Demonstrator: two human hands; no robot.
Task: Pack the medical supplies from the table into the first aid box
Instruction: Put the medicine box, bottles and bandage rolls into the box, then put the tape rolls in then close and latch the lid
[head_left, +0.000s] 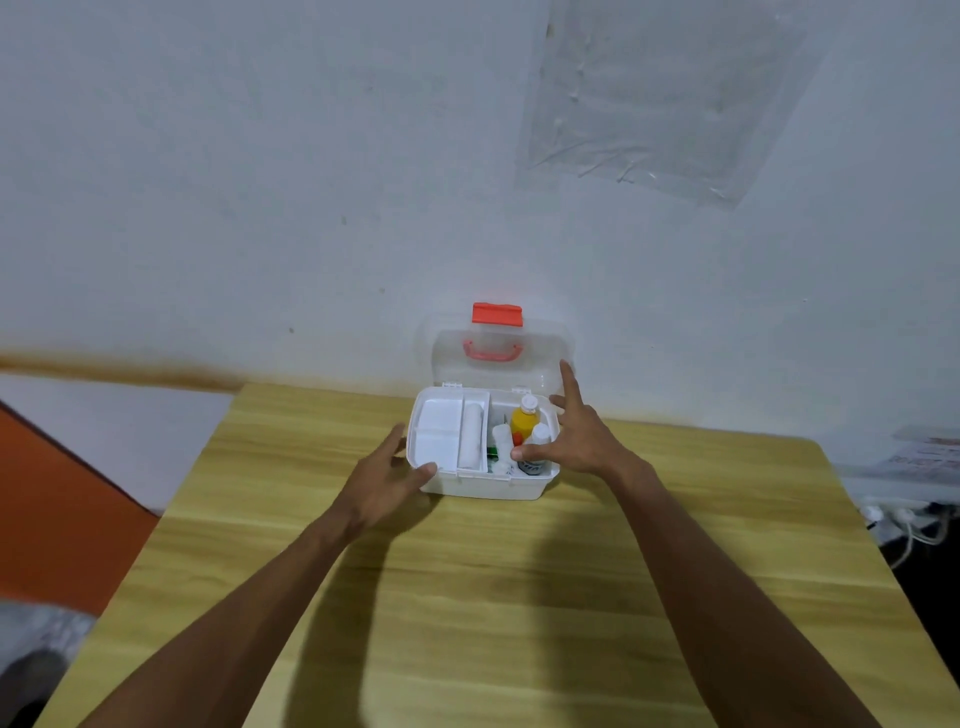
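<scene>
Clearly no label reads; the dark print on the one small white plastic bottle is blurred. The right hand, fingers spread and gripping nothing, has its thumb at that bottle inside the open white plastic first aid box. Just beyond the thumb stands one yellow white-capped bottle, and left of it are two white bandage rolls. The left hand, fingers loose, touches the box's near-left corner.

My bare left forearm and right forearm stretch forward, converging. My left hand lies palm down, fingers loosely straight, thumb angled inward. My right hand has fingers splayed, forefinger raised.
</scene>
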